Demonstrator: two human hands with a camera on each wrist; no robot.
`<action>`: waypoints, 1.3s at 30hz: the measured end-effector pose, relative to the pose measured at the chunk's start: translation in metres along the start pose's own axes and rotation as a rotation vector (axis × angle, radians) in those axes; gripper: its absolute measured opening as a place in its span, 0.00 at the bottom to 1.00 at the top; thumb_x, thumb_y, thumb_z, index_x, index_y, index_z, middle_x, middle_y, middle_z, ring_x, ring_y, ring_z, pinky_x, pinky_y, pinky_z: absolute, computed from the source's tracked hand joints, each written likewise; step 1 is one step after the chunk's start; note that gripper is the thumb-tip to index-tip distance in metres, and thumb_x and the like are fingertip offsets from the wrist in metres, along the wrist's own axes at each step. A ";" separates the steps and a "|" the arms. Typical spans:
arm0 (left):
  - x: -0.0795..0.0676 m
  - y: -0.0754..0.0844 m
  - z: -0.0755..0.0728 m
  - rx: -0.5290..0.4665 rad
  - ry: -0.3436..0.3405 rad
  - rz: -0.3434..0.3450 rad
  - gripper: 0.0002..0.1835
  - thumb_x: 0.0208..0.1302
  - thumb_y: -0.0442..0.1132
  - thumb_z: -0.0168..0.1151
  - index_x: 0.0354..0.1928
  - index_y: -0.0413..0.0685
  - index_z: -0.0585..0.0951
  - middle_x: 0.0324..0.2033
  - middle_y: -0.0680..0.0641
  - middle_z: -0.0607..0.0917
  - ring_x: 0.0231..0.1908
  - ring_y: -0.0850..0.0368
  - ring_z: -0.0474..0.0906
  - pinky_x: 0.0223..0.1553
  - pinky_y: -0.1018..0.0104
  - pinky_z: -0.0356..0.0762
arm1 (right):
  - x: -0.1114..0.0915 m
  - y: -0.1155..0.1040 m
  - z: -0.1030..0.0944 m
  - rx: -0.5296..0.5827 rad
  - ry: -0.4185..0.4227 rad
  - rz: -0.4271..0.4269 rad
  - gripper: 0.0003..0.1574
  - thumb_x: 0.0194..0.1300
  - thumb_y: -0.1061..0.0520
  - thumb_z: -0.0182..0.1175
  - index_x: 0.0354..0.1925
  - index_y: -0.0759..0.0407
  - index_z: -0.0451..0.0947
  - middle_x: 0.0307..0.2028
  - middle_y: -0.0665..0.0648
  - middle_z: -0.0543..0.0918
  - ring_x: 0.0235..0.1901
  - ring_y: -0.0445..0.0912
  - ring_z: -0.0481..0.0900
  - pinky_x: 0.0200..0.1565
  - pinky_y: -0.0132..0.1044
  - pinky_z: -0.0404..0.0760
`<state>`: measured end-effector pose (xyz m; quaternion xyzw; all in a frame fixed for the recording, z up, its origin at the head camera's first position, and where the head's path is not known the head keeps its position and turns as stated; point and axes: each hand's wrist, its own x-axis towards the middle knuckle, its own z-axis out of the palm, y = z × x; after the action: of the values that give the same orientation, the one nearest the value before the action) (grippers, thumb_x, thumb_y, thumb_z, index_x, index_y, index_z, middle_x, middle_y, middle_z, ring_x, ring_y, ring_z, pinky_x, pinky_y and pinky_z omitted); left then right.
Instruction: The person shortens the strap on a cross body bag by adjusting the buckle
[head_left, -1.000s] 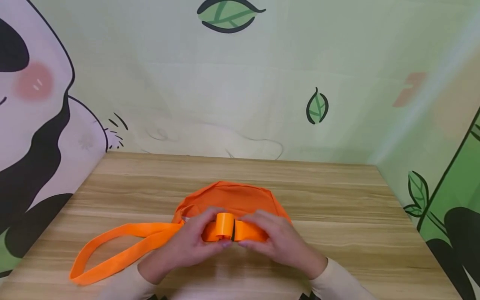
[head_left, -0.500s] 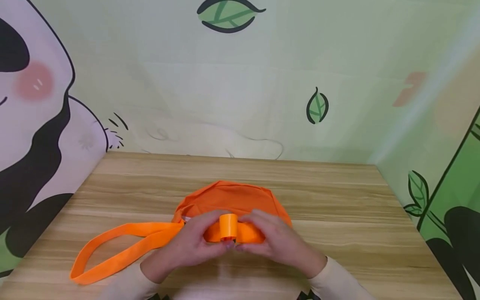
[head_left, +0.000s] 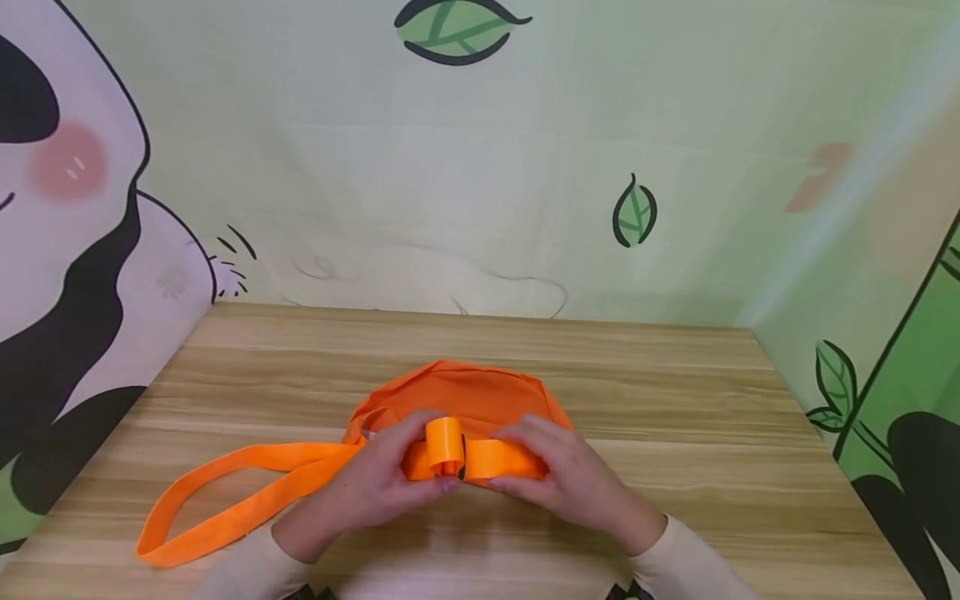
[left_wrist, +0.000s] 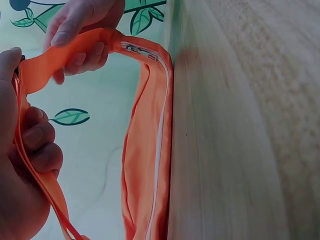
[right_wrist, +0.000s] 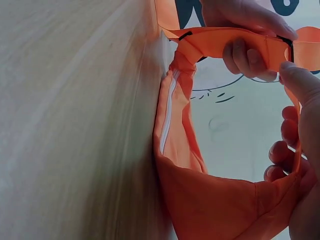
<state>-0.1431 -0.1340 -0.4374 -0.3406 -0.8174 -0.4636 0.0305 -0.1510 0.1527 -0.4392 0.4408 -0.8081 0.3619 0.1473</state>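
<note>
An orange waist bag [head_left: 472, 387] lies on the table, its white zipper [left_wrist: 161, 130] showing along one side. In the head view my left hand [head_left: 386, 479] pinches the bag's orange strap close to a short upright loop [head_left: 446, 446] in it. Right beside that loop sits a thin black strap slider [right_wrist: 291, 51]. My right hand [head_left: 566, 471] holds the flat strap stretch [head_left: 495, 460] to the right of the slider, thumb below and fingers above. Both hands hold the strap raised in front of the bag.
A long loop of the strap [head_left: 202, 475] trails across the wooden table [head_left: 675, 383] to the left. Behind the table rises a pale green wall [head_left: 337, 167] with painted leaves, and a painted panda [head_left: 75, 250] is at left.
My hands came slightly together, the loop covering the slider, then drew apart. The right hand has shifted right along the strap, and the slider shows again beside the loop.
</note>
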 end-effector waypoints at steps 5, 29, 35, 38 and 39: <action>0.000 -0.001 0.002 -0.007 -0.011 0.016 0.28 0.61 0.41 0.83 0.59 0.52 0.78 0.44 0.55 0.86 0.41 0.64 0.80 0.47 0.66 0.84 | 0.003 -0.002 0.000 0.005 0.002 -0.033 0.23 0.69 0.47 0.76 0.56 0.54 0.83 0.43 0.48 0.84 0.39 0.38 0.76 0.42 0.26 0.78; 0.014 0.000 0.011 0.237 -0.045 0.246 0.31 0.45 0.51 0.86 0.52 0.52 0.84 0.45 0.56 0.91 0.46 0.62 0.87 0.54 0.64 0.87 | 0.012 -0.005 0.009 0.051 0.015 -0.093 0.32 0.60 0.51 0.81 0.58 0.62 0.83 0.41 0.53 0.84 0.38 0.40 0.76 0.41 0.25 0.79; 0.015 0.000 0.010 0.350 -0.092 0.255 0.34 0.50 0.58 0.83 0.55 0.51 0.83 0.47 0.55 0.91 0.45 0.62 0.88 0.52 0.67 0.87 | 0.011 -0.005 0.010 0.066 0.008 -0.075 0.30 0.58 0.55 0.83 0.55 0.61 0.82 0.41 0.53 0.86 0.38 0.41 0.78 0.42 0.28 0.81; 0.014 0.001 0.007 0.356 -0.108 0.225 0.32 0.54 0.59 0.81 0.56 0.50 0.84 0.44 0.55 0.90 0.39 0.64 0.85 0.46 0.70 0.86 | 0.011 -0.004 0.010 0.082 0.009 -0.066 0.28 0.58 0.56 0.83 0.53 0.58 0.82 0.39 0.51 0.84 0.38 0.40 0.77 0.42 0.28 0.80; 0.013 0.001 0.006 0.359 -0.107 0.219 0.32 0.56 0.59 0.81 0.56 0.49 0.84 0.44 0.55 0.90 0.38 0.65 0.84 0.44 0.72 0.85 | 0.010 -0.004 0.010 0.090 0.011 -0.061 0.28 0.57 0.56 0.83 0.53 0.58 0.82 0.39 0.51 0.84 0.38 0.40 0.77 0.42 0.28 0.80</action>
<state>-0.1510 -0.1226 -0.4354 -0.4406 -0.8454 -0.2858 0.0973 -0.1530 0.1382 -0.4388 0.4693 -0.7764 0.3957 0.1427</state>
